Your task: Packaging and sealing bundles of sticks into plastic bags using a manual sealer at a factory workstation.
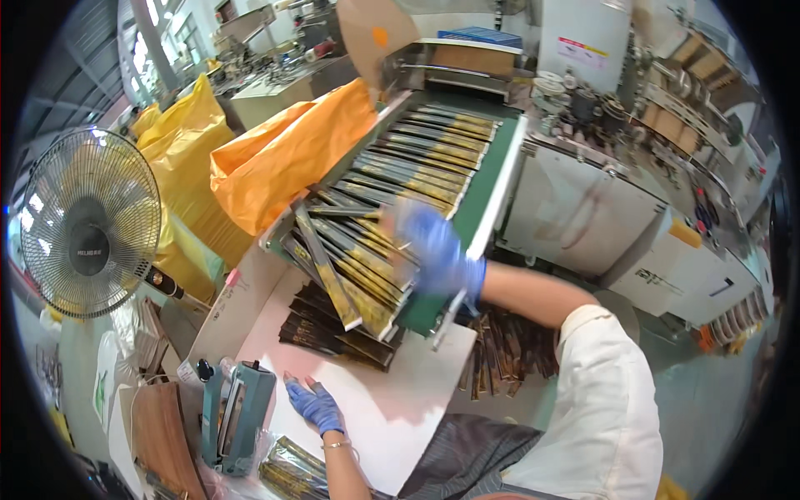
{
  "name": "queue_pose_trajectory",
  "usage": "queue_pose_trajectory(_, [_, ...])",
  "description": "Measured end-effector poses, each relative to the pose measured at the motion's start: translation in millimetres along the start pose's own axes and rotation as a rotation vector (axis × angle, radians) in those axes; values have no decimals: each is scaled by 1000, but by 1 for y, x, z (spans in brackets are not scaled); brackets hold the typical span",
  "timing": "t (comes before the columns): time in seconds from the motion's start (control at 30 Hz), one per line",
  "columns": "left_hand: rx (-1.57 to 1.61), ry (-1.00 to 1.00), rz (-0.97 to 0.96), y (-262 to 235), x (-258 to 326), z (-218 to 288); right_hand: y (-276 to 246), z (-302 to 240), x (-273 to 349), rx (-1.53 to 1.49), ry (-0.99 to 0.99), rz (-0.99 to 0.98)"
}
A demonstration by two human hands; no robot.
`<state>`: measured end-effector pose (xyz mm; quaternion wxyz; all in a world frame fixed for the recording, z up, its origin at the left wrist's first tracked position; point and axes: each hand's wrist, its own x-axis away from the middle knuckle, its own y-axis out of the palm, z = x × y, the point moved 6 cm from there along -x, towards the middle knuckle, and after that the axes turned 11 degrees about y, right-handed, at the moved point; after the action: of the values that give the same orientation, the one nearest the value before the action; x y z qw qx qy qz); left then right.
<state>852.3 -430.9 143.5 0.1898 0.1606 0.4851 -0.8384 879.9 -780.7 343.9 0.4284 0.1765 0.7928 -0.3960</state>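
Note:
Long, thin black-and-gold packets (429, 171) lie in rows across a green conveyor belt (492, 179). At the belt's near end they fan out into a slanted heap. My right hand (433, 250), in a blue glove, reaches over this heap; motion smears its fingers, so I cannot make out any grip. Below the belt end, a pile of darker packets (321, 329) rests on the white tabletop (417, 400). My left hand (315, 406), gloved in blue with bare fingertips, lies on the tabletop near that pile, fingers apart and holding nothing.
A teal tabletop sealer (242, 417) stands left of my left hand, with a clear bag of packets (292, 471) nearby. An orange sack (292, 154) leans along the belt, and a fan (87, 225) is far left. More packets (508, 354) lie below the belt's right side.

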Motion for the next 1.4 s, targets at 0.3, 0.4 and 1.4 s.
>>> queue_pose_trajectory(0.3, [209, 22, 7, 41, -21, 25, 20, 406, -72, 974, 830, 6])
queue_pose_trajectory(0.4, [227, 0, 6, 42, -22, 24, 37, 408, -50, 942, 1143, -348])
queue_pose_trajectory(1.4, [595, -529, 163, 5, -4, -47, 272, -17, 114, 458, 705, -747])
